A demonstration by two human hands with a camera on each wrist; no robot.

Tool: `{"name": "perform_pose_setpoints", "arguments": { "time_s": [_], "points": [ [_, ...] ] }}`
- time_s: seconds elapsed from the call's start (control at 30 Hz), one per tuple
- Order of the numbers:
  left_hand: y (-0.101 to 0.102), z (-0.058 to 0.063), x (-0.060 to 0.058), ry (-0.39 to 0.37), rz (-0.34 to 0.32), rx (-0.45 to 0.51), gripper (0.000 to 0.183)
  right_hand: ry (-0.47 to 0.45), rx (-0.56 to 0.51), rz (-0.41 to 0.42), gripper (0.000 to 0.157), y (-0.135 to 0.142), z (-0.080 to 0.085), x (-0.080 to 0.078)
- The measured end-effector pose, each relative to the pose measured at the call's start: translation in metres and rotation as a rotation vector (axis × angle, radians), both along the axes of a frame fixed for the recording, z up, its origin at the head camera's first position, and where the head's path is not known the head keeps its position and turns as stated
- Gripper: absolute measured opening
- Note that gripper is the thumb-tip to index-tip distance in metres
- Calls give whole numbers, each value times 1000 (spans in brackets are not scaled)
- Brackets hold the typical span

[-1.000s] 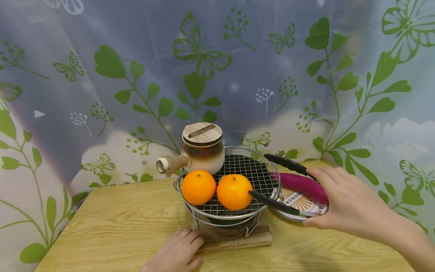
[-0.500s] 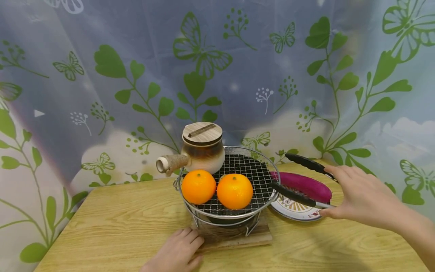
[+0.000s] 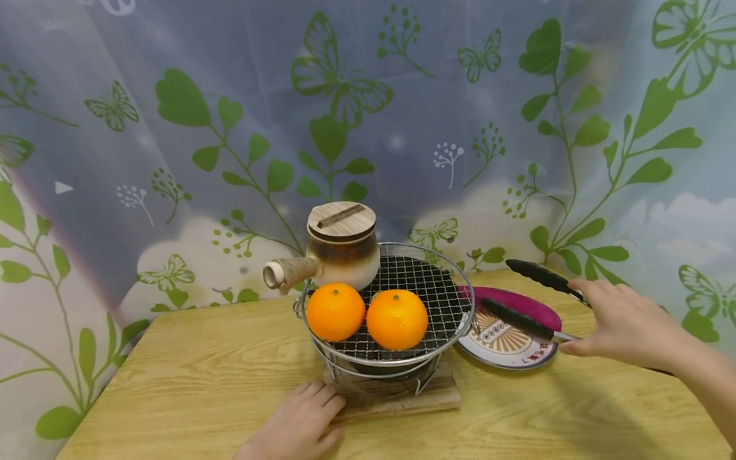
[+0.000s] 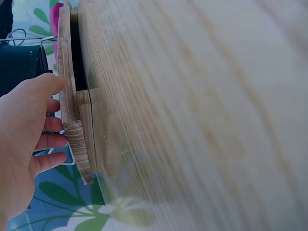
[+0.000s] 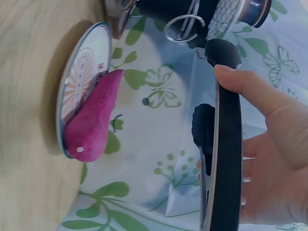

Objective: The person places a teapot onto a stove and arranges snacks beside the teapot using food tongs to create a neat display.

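My right hand (image 3: 632,332) holds black-handled metal tongs (image 3: 520,319) above the table, right of the grill; their two arms stand apart with nothing between them. In the right wrist view the thumb presses one arm of the tongs (image 5: 228,154). Below them lies a tapered magenta vegetable, like a sweet potato (image 3: 535,308), on a patterned plate (image 3: 500,361); the tongs partly cover it in the head view. At the grill's front left, my left hand (image 3: 296,418) rests against a wooden board (image 3: 402,404), fingers fairly straight in the left wrist view, touching the board (image 4: 72,110).
On the board stands a round grill with a wire mesh rack (image 3: 428,300). It carries two oranges, the left orange (image 3: 336,312) and the right orange (image 3: 397,319), and a lidded clay pot (image 3: 345,259) whose handle juts left. A printed cloth (image 3: 241,128) hangs behind the table.
My right hand has moved right with the tongs, whose tips have gone from beside the right orange to over the plate. The left hand stays at the board. The view has tilted slightly.
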State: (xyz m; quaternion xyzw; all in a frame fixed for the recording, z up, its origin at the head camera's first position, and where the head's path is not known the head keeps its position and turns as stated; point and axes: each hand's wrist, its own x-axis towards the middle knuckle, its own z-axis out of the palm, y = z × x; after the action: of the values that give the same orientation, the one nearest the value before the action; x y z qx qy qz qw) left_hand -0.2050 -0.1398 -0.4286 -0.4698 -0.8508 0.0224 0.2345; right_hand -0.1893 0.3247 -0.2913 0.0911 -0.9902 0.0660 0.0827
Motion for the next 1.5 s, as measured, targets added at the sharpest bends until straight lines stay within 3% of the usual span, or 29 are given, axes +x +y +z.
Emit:
{"name": "perform_pose_setpoints", "arguments": {
  "time_s": [0.4, 0.63, 0.93, 1.5],
  "points": [
    [-1, 0, -2, 4, -12, 5, 26, -33, 4, -14, 110, 8, -24, -12],
    [0, 0, -2, 1, -13, -1, 26, 10, 30, -16, 108, 9, -36, -17],
    [0, 2, -1, -15, -9, -5, 26, 24, 81, 6, 96, 13, -47, -20],
    [0, 2, -2, 9, -12, -10, 27, 84, 248, -44, 82, 24, -62, -34]
  ]
}}
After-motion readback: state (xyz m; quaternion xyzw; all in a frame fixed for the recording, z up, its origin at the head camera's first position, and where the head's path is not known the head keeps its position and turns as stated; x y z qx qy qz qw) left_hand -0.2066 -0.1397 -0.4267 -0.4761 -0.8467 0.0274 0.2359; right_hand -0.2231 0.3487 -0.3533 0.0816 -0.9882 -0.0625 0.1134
